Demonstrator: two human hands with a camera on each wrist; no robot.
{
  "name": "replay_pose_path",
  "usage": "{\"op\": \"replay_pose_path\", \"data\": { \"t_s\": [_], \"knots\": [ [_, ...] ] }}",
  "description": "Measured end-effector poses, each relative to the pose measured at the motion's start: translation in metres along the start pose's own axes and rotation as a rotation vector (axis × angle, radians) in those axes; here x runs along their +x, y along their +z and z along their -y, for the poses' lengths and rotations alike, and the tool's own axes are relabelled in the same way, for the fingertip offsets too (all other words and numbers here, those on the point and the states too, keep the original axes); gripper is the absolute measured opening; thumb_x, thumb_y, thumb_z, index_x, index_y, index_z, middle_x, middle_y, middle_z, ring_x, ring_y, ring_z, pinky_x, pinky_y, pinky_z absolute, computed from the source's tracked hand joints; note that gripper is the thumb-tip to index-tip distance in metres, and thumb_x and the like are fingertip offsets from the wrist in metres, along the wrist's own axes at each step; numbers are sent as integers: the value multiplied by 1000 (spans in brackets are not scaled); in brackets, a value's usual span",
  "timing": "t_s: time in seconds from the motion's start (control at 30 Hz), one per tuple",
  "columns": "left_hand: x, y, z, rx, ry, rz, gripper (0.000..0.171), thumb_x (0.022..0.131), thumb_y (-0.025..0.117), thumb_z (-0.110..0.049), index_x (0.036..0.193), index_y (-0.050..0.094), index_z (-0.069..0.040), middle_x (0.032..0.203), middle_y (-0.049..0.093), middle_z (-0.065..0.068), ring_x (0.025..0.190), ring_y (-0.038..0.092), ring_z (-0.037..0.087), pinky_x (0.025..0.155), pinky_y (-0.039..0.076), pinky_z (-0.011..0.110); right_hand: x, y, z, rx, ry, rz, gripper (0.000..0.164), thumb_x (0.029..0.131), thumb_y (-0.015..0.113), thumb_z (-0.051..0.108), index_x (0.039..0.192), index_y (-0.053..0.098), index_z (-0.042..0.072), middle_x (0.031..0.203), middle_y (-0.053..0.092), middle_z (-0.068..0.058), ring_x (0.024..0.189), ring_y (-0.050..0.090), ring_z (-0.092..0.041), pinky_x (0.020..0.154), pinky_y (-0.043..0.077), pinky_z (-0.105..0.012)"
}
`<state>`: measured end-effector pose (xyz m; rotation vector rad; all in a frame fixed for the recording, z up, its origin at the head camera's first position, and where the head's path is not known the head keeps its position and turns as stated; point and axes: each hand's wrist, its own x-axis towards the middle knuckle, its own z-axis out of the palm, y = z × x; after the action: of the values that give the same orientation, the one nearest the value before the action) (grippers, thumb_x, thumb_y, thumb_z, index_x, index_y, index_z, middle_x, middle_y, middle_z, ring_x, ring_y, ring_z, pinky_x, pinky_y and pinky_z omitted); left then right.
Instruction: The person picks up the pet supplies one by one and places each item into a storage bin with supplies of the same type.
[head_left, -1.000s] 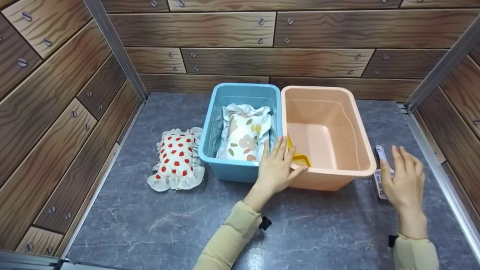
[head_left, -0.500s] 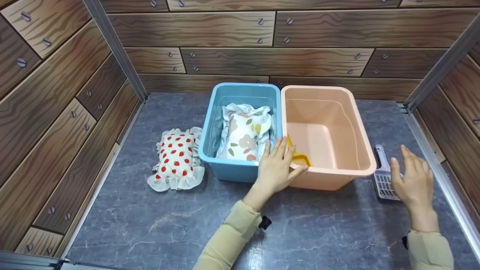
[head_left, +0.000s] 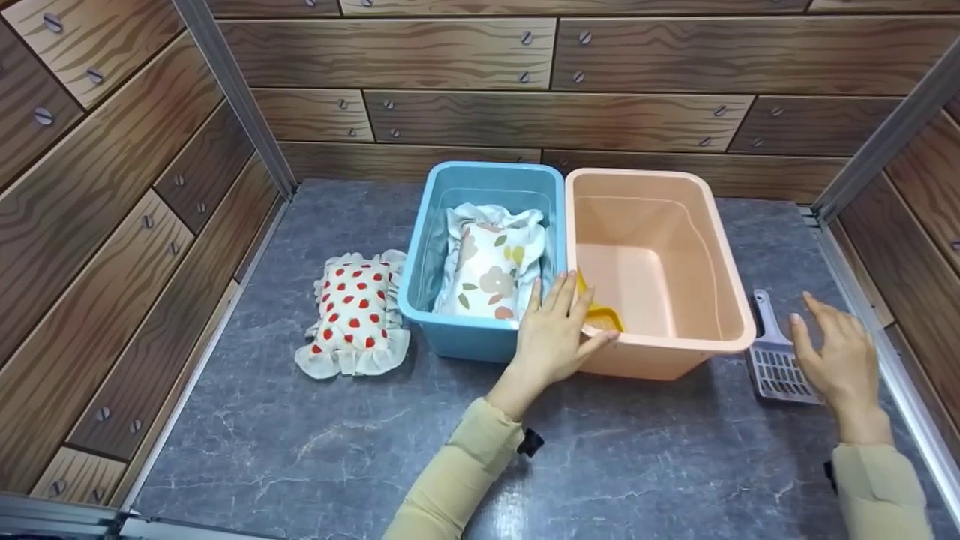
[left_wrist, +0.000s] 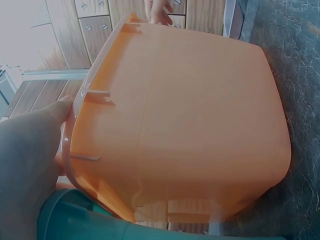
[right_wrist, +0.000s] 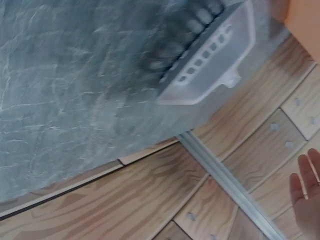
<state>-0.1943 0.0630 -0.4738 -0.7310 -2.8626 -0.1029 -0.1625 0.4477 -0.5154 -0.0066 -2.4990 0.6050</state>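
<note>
My left hand (head_left: 550, 337) lies with straight fingers across the near corner where a blue bin (head_left: 465, 343) meets a peach bin (head_left: 660, 362). In the left wrist view its thumb touches the peach bin's rim. A white pillow with a flower print (head_left: 491, 274) lies in the blue bin. In the peach bin a yellow scoop (head_left: 602, 319) leans in the near left corner, partly hidden by the fingers. My right hand (head_left: 844, 360) holds nothing, fingers extended. It hovers just right of a slotted, pale litter scoop (head_left: 780, 369), whose handle points away from me.
A frilled pillow with red strawberries (head_left: 356, 315) lies left of the blue bin. All of it stands on a dark marbled tabletop (head_left: 322, 450). Wood-patterned panels (head_left: 450, 56) rise at the back and both sides, with metal rails (head_left: 892, 375) along the edges.
My right hand has moved right, off the litter scoop, so more of the scoop shows. My left hand stays on the bins. The head view has shifted slightly.
</note>
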Motion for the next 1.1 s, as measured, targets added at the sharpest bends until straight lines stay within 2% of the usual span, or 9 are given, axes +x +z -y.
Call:
{"op": "replay_pose_path", "data": {
  "t_s": [0.27,0.47,0.8,0.93,1.1],
  "knots": [
    [0,1,0,-33,-4,10,78,96,23,-70,154,34,-20,161,24,6,149,19,20,121,7,48,3,6,-19,40,61,44,46,98,54,26,135,54,-1,127,54,-35,114,46,-54,98,31,-67],
    [0,0,1,-25,6,-7,77,96,24,-70,153,37,-19,160,26,7,148,20,21,120,9,48,12,7,-31,52,96,153,51,98,54,29,137,51,-4,128,51,-37,116,42,-56,98,30,-68],
    [1,1,1,-20,6,16,78,95,23,-71,151,39,-20,161,25,7,149,19,21,120,8,47,22,14,-47,129,290,305,61,101,51,37,145,40,-3,133,47,-37,123,40,-57,101,30,-69],
    [1,1,0,-23,4,23,78,95,21,-71,152,38,-20,161,24,7,149,17,21,120,7,47,26,19,-52,138,300,347,62,101,51,37,144,40,-6,130,49,-39,121,42,-58,98,33,-69],
    [1,1,1,-20,0,-2,76,95,23,-71,151,39,-22,160,26,7,149,19,20,120,9,47,29,24,-55,111,251,356,58,101,51,35,140,45,-7,123,54,-38,114,49,-56,93,38,-66]
  ]
}}
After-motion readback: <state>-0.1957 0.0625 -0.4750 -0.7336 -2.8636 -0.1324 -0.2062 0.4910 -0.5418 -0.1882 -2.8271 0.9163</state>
